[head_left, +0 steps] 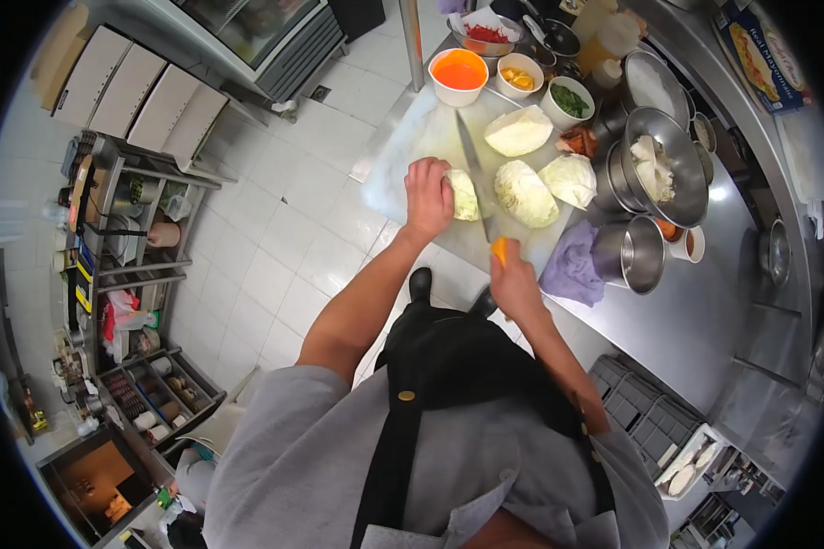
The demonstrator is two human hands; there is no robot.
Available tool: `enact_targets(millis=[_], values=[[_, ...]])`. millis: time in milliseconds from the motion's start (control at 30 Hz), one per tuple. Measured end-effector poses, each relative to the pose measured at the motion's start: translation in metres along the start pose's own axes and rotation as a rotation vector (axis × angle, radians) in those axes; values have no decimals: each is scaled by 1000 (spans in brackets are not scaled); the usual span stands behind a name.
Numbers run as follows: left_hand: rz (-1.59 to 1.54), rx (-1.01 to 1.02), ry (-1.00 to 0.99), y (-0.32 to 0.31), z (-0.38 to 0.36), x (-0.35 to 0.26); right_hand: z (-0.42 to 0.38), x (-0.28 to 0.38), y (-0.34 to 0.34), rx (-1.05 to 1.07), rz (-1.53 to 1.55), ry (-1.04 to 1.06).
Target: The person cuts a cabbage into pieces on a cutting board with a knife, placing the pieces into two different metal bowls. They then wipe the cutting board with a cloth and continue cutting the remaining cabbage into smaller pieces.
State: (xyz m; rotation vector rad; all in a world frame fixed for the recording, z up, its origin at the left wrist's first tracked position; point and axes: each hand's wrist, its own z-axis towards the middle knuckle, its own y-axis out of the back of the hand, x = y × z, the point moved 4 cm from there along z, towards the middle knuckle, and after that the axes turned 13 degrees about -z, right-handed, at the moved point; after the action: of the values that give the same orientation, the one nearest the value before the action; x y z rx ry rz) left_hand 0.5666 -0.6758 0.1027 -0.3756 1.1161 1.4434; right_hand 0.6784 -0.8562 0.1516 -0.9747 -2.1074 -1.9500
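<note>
On the white cutting board [407,137], my left hand [428,197] grips a small cabbage wedge [465,195] from its left side, fingers curled. My right hand [516,284] is wrapped round the orange handle of a long kitchen knife [472,163]. The blade points away from me and runs along the right side of the wedge. Just right of the blade lies a cut cabbage piece [525,194]. A paler cabbage chunk [518,130] sits farther back, and another cabbage piece [569,180] rests at the board's right.
A tub of orange liquid [459,77] stands at the board's far edge, beside cups of yellow pieces [517,79] and chopped greens [569,99]. To the right are a crumpled purple cloth [572,263], a steel pot [643,256] and a large metal bowl [691,174].
</note>
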Motion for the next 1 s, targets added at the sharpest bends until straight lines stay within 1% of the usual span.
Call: enact_targets(millis=[33,167,233,433,533,733,833,933,1000], values=[[1,6,-4,0,0,-4,-15,4,19,-28,-29,15],[7,56,8,1,0,-7,-45,12,38,73,-42,-7],[20,60,-1,1,-1,-6,-46,19,38,124,-49,-33],[28,87,6,1,-2,-7,-44,25,33,116,-84,-21],[33,89,18,2,-2,-8,-43,24,30,125,-62,-49],[21,76,21,2,-1,-6,-34,34,45,234,-118,-103],[25,60,11,3,1,-8,-21,30,38,205,-208,-24],[18,65,24,4,-1,-6,8,27,18,172,-137,29],[21,50,34,3,2,-4,28,19,-8,166,-100,8]])
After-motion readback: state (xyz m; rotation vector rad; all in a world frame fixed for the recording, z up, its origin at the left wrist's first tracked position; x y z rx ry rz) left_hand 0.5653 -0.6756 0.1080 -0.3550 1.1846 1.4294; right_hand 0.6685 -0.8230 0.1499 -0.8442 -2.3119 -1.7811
